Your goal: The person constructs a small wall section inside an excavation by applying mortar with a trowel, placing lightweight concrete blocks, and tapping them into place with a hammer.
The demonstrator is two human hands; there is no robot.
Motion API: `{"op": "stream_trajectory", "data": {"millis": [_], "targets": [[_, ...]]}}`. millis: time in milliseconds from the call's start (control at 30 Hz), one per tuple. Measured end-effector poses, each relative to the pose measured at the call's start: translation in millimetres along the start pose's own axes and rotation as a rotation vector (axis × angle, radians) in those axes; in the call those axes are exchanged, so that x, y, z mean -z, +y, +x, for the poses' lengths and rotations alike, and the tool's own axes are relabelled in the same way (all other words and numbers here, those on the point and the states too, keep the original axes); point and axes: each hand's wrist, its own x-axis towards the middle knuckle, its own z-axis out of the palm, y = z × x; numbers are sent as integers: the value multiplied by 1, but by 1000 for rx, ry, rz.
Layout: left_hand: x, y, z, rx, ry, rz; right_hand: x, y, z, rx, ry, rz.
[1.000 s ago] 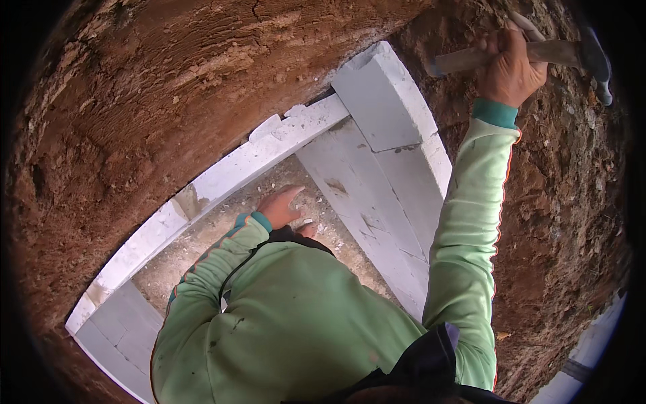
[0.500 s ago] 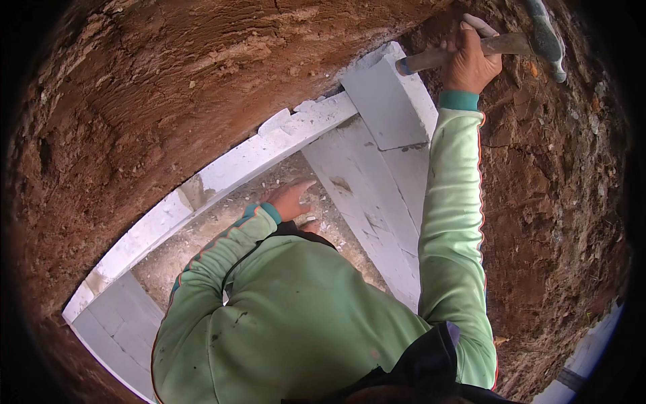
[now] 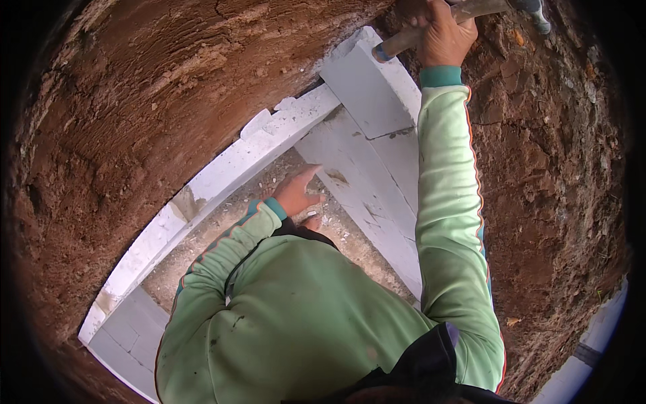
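gripping the hammer (image 3: 481, 8) tight in the right hand (image 3: 446, 36), far right, with the long handle (image 3: 404, 42) slanting from near left, by the white block (image 3: 367, 87); holding the left hand (image 3: 296, 192) spread, nearer.

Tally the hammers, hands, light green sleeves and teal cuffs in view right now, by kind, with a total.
Hammer: 1
Hands: 2 (left hand, right hand)
Light green sleeves: 2 (left sleeve, right sleeve)
Teal cuffs: 2 (left cuff, right cuff)
Total: 7
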Motion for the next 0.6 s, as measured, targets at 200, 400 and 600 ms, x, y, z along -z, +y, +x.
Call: {"op": "stream_trajectory", "data": {"millis": [200, 400, 600], "targets": [[49, 101, 83, -387, 300, 224, 34, -123, -14, -54, 15, -165], [92, 175, 162, -719, 279, 795, 82, -188, -86, -272, 37, -397], [36, 229, 221, -722, -42, 1329, 125, -194, -155, -435, 179, -654]]}}
